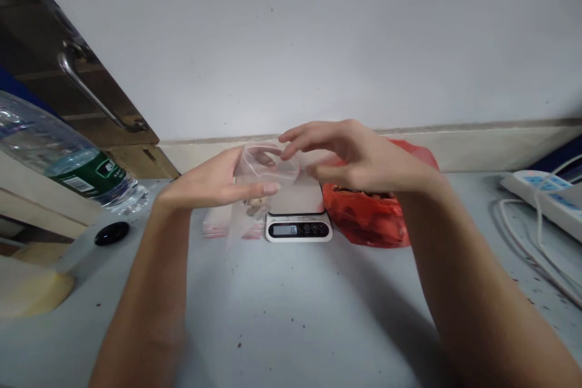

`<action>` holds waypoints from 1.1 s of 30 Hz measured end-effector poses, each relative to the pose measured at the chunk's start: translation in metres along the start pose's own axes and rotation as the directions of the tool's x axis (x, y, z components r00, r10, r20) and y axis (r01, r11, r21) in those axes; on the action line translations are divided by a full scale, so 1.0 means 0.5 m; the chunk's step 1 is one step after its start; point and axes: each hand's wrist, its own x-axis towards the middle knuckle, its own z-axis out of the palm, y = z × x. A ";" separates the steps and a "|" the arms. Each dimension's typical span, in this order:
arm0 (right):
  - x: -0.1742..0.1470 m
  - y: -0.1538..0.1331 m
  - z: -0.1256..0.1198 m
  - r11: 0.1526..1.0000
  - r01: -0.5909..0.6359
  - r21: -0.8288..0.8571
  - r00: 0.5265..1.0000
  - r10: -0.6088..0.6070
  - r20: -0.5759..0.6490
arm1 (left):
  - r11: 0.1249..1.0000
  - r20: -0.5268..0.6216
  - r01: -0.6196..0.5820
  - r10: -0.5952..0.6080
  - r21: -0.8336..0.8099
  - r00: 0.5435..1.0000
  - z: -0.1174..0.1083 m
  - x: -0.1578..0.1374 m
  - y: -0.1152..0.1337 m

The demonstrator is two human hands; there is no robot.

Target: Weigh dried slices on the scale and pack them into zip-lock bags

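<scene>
My left hand (222, 180) holds a clear plastic bag (270, 167), thumb in front and fingers behind, with the bag's mouth spread. A few pale brown pieces (257, 207) show low in the bag. My right hand (348, 154) hovers by the bag's mouth, its fingers curved and apart from the thumb, with nothing visible between them. Below and between the hands stands a white digital scale (299, 236) with small digits lit on its display. Under my right wrist sits a red plastic bag (368, 224), dark brown pieces showing in its opening.
Flat clear bags with red edges (214, 227) lie stacked left of the scale. A water bottle (86, 170) and a black oval object (111, 233) are at the left. To the right rests a white power strip (545, 194) with cables. A wall (318, 42) closes the back.
</scene>
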 end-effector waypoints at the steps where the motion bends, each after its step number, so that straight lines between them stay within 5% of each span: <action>1: -0.002 0.002 -0.005 1.000 0.018 -0.024 1.000 -0.018 0.003 | 0.998 -0.027 -0.040 0.039 -0.049 0.999 0.000 0.000 -0.003; 6: -0.005 -0.006 -0.015 0.998 0.057 -0.009 0.995 -0.057 -0.084 | 0.959 -0.140 -0.111 0.077 -0.259 0.987 0.006 0.001 -0.004; 15: -0.017 -0.019 -0.026 0.983 -0.184 -0.010 0.970 0.180 -0.163 | 0.981 -0.317 -0.036 -0.027 -0.192 0.948 0.009 0.003 0.012; 22: -0.022 -0.025 -0.033 0.979 -0.204 0.006 0.940 0.198 -0.279 | 0.983 -0.437 -0.111 0.036 -0.146 0.899 0.020 0.008 0.023; 27: -0.029 -0.026 -0.046 0.979 -0.204 0.004 0.957 0.200 -0.210 | 0.982 -0.488 -0.156 0.084 -0.108 0.869 0.028 0.012 0.033; 33: -0.025 -0.040 -0.034 0.952 -0.229 -0.202 0.972 0.213 -0.097 | 0.975 -0.505 -0.213 0.213 0.058 0.837 0.044 0.017 0.049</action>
